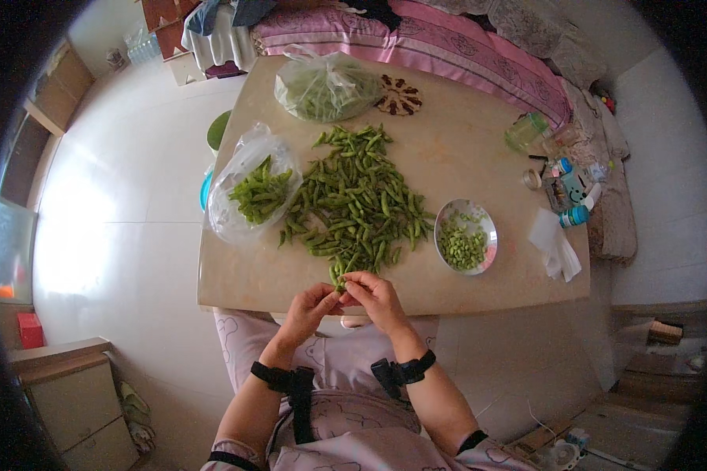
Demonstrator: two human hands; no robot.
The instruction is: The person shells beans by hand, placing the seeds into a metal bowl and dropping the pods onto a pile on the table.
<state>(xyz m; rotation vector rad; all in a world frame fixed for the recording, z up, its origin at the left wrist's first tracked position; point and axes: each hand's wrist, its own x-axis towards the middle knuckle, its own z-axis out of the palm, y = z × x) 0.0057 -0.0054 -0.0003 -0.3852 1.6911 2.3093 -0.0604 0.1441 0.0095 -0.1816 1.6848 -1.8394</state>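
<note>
My left hand point(311, 310) and my right hand point(375, 299) meet at the table's near edge, fingertips together on a green soybean pod point(340, 286) that they partly hide. Just beyond them spreads a large heap of green soybean pods point(353, 200). Right of the heap, a white bowl point(493, 228) holds shelled green beans point(461, 247). An open clear plastic bag point(222, 218) with pods or shells inside lies to the left. Behind the heap stands a fuller, gathered plastic bag point(330, 88) with green contents.
On the tan table point(477, 159), a round patterned trivet point(399, 96) lies at the back. Along the right side are a green-lidded jar point(526, 130), a blue-capped bottle point(574, 216), a tape roll point(531, 179) and white tissues point(557, 244). A pink-covered seat point(448, 53) borders the far edge.
</note>
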